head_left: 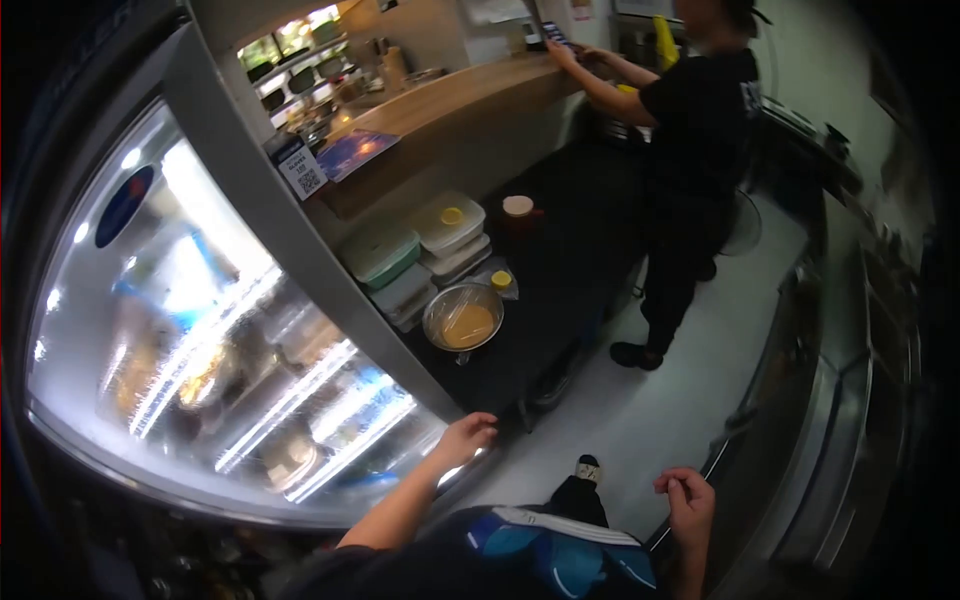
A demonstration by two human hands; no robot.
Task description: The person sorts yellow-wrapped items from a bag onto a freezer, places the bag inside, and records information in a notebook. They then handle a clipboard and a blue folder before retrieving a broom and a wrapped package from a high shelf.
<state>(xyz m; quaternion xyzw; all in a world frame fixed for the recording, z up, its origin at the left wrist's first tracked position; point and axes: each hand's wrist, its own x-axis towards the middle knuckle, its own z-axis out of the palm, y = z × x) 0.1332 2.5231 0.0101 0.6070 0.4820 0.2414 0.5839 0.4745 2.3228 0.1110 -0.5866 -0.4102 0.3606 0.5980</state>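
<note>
1. Head view: the person's left hand (pixel 468 440) is held out with its fingers loosely bent and released, near the upright glass-doored fridge with a grey frame (pixel 315 260) and the front edge of the long black-topped table (pixel 560 240).
2. The right hand (pixel 688 500) is raised at the person's other side, fingers curled inward; whether they grasp anything, I cannot tell.
3. On the table, near the fridge frame, sits the round silver metal bowl (pixel 445 303) under clear film, pale yellow contents inside, just beside stacked lidded plastic containers (pixel 385 255).
4. Farther off, a black-clothed co-worker (pixel 690 150) holds a phone (pixel 555 35).
</note>
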